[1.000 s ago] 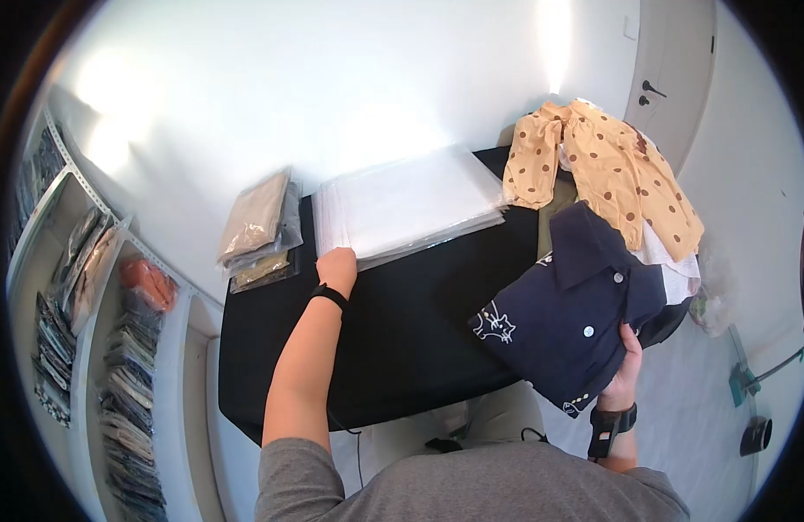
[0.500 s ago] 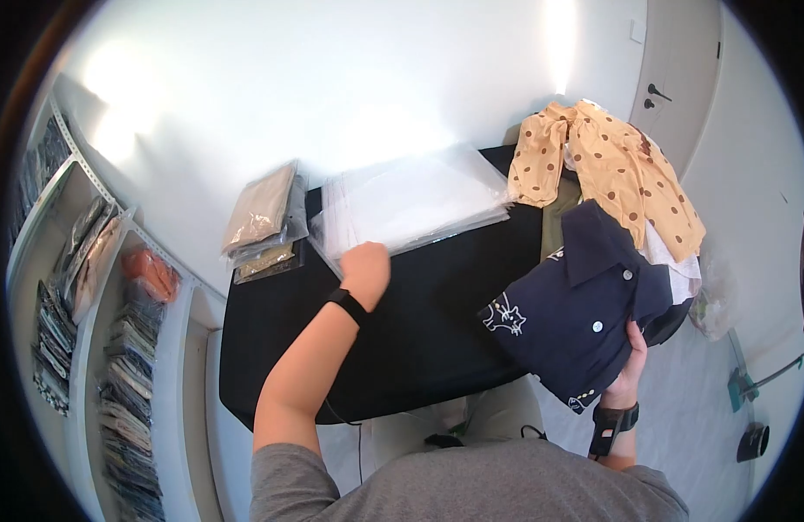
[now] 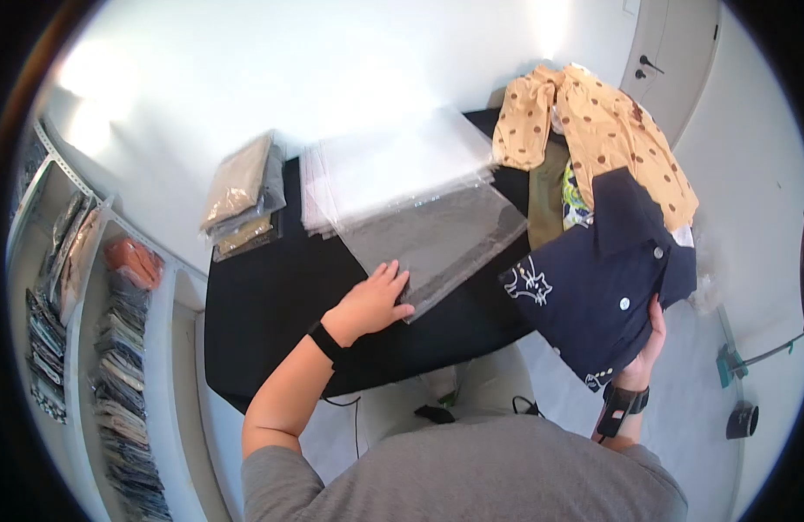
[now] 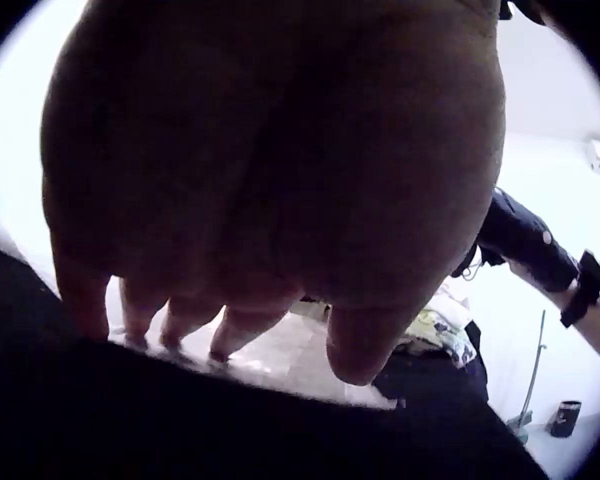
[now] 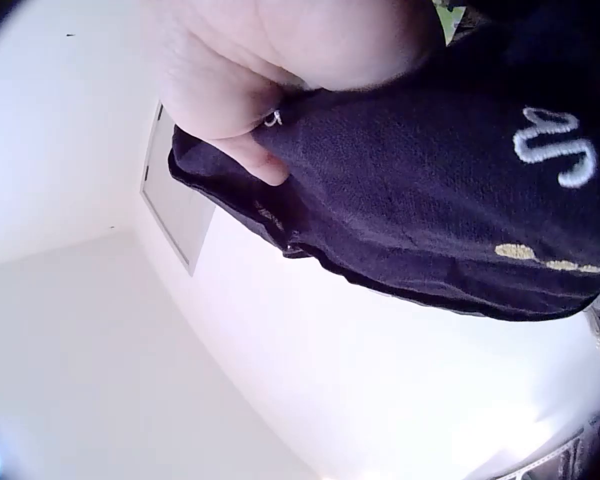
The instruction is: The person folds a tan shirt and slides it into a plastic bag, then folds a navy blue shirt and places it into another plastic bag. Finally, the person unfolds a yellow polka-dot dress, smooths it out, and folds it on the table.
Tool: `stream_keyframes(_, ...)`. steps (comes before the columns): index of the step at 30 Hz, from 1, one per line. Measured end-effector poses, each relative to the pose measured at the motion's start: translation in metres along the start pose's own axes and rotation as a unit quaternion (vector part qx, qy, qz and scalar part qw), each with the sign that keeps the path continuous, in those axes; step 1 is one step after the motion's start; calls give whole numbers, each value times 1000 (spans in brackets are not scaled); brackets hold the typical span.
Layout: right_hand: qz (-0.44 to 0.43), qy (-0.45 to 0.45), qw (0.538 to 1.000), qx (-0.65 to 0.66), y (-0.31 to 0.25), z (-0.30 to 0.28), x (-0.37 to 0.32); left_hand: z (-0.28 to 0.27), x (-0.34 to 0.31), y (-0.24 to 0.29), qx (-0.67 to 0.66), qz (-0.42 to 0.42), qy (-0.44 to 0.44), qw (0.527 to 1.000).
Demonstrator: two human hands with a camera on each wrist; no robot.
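My left hand (image 3: 367, 304) lies with spread fingers on the near edge of a clear plastic bag (image 3: 437, 239). That bag lies on the black table, its far side overlapping a stack of clear bags (image 3: 384, 165). In the left wrist view the fingertips (image 4: 220, 352) touch the bag's edge. My right hand (image 3: 647, 348) grips a folded navy shirt (image 3: 593, 278) with a collar, pale buttons and white cat embroidery, held up at the table's right side. The right wrist view shows the thumb (image 5: 265, 165) over the shirt; the other fingers are hidden behind the cloth.
Packed garments in plastic (image 3: 236, 191) lie at the table's left. Yellow polka-dot clothing (image 3: 610, 130) is heaped at the back right, over olive and patterned cloth. A shelf (image 3: 97, 322) of bagged clothes stands left of the black-covered table (image 3: 289, 339).
My left hand has drawn one clear bag off the stack towards me, and its fingers have spread out on it. The right hand keeps holding the navy shirt.
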State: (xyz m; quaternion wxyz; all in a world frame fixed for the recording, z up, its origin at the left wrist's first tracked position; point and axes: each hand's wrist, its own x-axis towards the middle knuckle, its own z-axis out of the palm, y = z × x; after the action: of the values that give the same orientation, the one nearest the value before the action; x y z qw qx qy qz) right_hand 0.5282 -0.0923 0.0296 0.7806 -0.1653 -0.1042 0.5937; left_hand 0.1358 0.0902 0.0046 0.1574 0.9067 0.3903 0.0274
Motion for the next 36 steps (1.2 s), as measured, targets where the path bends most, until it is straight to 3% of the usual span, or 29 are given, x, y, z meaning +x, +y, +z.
stream_keyframes(2, 14, 9, 1000, -6, -1, 1, -1, -1, -7, 9, 51, -45, -5, 998)
stream_keyframes(3, 24, 7, 1000, -8, -1, 1, -2, 7, -10, 9, 96, -65, 36, 993)
stream_keyframes(5, 21, 18, 999, -24, 2, 0, -4, 1, -13, 31, 74, 5, 120, 990)
stream_keyframes(9, 40, 18, 999, -24, 9, 1, -7, 23, -4, 44, 58, 44, 97, 993)
stream_keyframes(11, 57, 30, 998, -14, 12, 2, -7, 33, 1, 43, 77, -19, 80, 994)
stream_keyframes(15, 75, 18, 997, -14, 14, 5, -8, 29, 2, 45, 52, -39, 82, 995)
stream_keyframes(22, 81, 31, 996, 5, 30, 8, -5, 26, 7, 32, 20, -28, 193, 981)
stream_keyframes(24, 139, 38, 989, 29, 42, 14, -2, 19, 3, 37, -25, 6, 310, 950)
stream_keyframes(25, 138, 39, 989, 30, 47, 16, 1, 15, -1, 39, -25, 7, 309, 951)
stream_keyframes(27, 252, 7, 967, 45, 60, 17, 11, 9, -6, 43, -36, 23, 338, 940)
stream_keyframes(30, 297, -23, 954, 16, 85, 12, 34, 5, -16, 51, -68, 7, 355, 932)
stream_keyframes(33, 462, -72, 882, 57, 113, -13, 74, 11, -24, 45, -80, -30, 348, 934)
stream_keyframes(35, 506, 14, 862, -18, 129, -26, 89, 10, -26, 42, -65, -37, 333, 940)
stream_keyframes(36, 477, 14, 874, -91, 134, -12, 84, 10, -26, 40, -51, -43, 318, 946)
